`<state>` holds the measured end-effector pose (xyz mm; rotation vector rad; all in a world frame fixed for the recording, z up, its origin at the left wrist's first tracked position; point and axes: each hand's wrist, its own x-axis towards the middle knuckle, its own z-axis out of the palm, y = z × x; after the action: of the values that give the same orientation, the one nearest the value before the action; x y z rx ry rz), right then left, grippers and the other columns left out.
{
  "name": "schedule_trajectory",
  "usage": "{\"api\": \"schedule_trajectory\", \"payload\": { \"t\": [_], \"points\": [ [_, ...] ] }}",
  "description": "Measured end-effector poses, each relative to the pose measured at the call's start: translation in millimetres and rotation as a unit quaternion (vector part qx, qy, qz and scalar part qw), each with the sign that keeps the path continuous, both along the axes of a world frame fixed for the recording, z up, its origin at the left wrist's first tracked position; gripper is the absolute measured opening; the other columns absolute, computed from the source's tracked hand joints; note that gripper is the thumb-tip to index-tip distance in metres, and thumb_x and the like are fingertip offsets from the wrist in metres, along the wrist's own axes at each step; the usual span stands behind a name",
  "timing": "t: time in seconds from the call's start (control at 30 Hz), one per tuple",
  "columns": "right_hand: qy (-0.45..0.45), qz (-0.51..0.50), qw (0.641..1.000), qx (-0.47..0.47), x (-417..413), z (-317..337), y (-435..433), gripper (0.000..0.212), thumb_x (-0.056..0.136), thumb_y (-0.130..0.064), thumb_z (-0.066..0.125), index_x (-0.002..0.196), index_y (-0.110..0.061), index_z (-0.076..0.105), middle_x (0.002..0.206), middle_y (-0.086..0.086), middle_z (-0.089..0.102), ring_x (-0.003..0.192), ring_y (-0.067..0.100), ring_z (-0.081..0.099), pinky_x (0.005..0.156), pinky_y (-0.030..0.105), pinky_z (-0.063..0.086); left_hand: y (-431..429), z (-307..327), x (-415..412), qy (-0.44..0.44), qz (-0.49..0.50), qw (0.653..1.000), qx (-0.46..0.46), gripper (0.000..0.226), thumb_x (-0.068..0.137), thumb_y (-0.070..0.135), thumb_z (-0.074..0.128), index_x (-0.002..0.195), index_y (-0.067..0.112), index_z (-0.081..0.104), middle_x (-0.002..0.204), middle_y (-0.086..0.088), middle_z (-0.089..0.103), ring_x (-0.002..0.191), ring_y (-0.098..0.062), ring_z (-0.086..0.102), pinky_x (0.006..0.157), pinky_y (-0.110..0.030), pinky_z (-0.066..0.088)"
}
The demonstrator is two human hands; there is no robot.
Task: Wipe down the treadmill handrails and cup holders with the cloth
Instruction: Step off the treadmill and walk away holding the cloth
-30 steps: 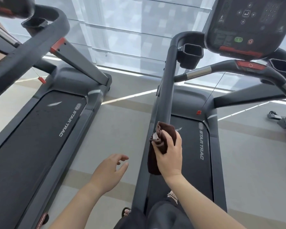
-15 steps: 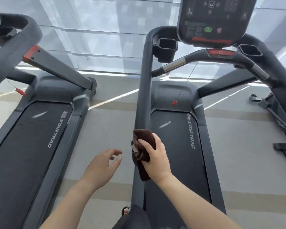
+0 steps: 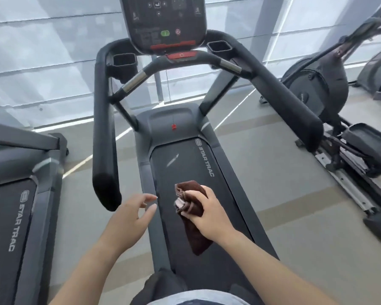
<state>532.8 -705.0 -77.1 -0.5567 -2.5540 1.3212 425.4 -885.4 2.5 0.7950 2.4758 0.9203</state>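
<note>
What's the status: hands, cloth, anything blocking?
Right hand gripping brown cloth above the belt, off the rails. Left hand open, empty, beside left handrail. Nothing blocking.

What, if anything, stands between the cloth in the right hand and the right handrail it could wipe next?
Nothing visible. The right hand holds the cloth in the air above the treadmill belt, and the space up and to the right toward the right handrail is open. The left hand is empty, on the other side.

Grey gym floor, treadmill standing beneath the hands, second treadmill to their left, elliptical machine to their right.
</note>
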Motion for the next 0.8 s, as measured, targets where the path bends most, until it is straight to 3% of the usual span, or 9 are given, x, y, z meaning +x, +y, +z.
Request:
{"api": "schedule_trajectory", "payload": {
  "t": [0.1, 0.2, 0.27, 0.4, 0.57, 0.8],
  "points": [
    [-0.009, -0.057, 0.998, 0.006, 63, 1, 30, 0.045, 0.075, -0.037, 0.074, 0.115, -0.040, 0.054, 0.129, -0.010, 0.042, 0.114, 0.015, 0.049, 0.098, 0.027, 0.039, 45, -6, 44, 0.004, -0.074, 0.997, -0.003, 0.020, 0.089, 0.027, 0.053, 0.108, 0.027, 0.060, 0.103, 0.013, 0.059, 0.098, -0.005, 0.055, 0.077, -0.017, 0.039],
    [-0.015, -0.131, 0.991, 0.001, 135, 2, 56, 0.045, 0.075, -0.038, 0.074, 0.115, -0.040, 0.054, 0.130, -0.010, 0.041, 0.115, 0.016, 0.049, 0.100, 0.029, 0.039, 97, -10, 96, -0.002, -0.159, 0.987, -0.001, 0.018, 0.088, 0.026, 0.055, 0.105, 0.028, 0.061, 0.100, 0.016, 0.059, 0.093, -0.005, 0.057, 0.082, -0.026, 0.045],
    [-0.027, -0.187, 0.982, 0.002, 186, 2, 72, 0.046, 0.075, -0.041, 0.073, 0.116, -0.041, 0.052, 0.131, -0.010, 0.041, 0.116, 0.018, 0.049, 0.100, 0.032, 0.040, 135, -13, 134, -0.004, -0.227, 0.974, 0.000, 0.017, 0.088, 0.029, 0.056, 0.103, 0.032, 0.060, 0.100, 0.020, 0.057, 0.093, -0.005, 0.057, 0.083, -0.031, 0.048],
    [-0.040, -0.313, 0.949, -0.003, 289, 2, 93, 0.046, 0.075, -0.038, 0.074, 0.117, -0.037, 0.054, 0.131, -0.004, 0.043, 0.120, 0.020, 0.047, 0.102, 0.035, 0.040, 204, -15, 218, -0.010, -0.358, 0.934, 0.001, 0.017, 0.088, 0.030, 0.054, 0.104, 0.033, 0.059, 0.103, 0.014, 0.058, 0.091, -0.005, 0.057, 0.076, -0.027, 0.046],
    [-0.065, -0.473, 0.878, -0.015, 405, 1, 86, 0.049, 0.076, -0.035, 0.074, 0.120, -0.034, 0.055, 0.133, 0.001, 0.041, 0.119, 0.025, 0.046, 0.103, 0.035, 0.038, 258, -18, 318, -0.010, -0.517, 0.856, -0.012, 0.021, 0.088, 0.029, 0.053, 0.108, 0.027, 0.061, 0.108, 0.011, 0.060, 0.099, -0.005, 0.057, 0.082, -0.024, 0.044],
    [-0.072, -0.641, 0.762, -0.050, 514, -5, 44, 0.049, 0.078, -0.037, 0.071, 0.123, -0.036, 0.051, 0.140, -0.001, 0.036, 0.124, 0.024, 0.043, 0.104, 0.040, 0.038, 311, -30, 439, 0.010, -0.711, 0.700, -0.063, 0.019, 0.090, 0.034, 0.048, 0.108, 0.035, 0.056, 0.111, 0.015, 0.055, 0.100, -0.005, 0.055, 0.081, -0.026, 0.042]
  ]
}}
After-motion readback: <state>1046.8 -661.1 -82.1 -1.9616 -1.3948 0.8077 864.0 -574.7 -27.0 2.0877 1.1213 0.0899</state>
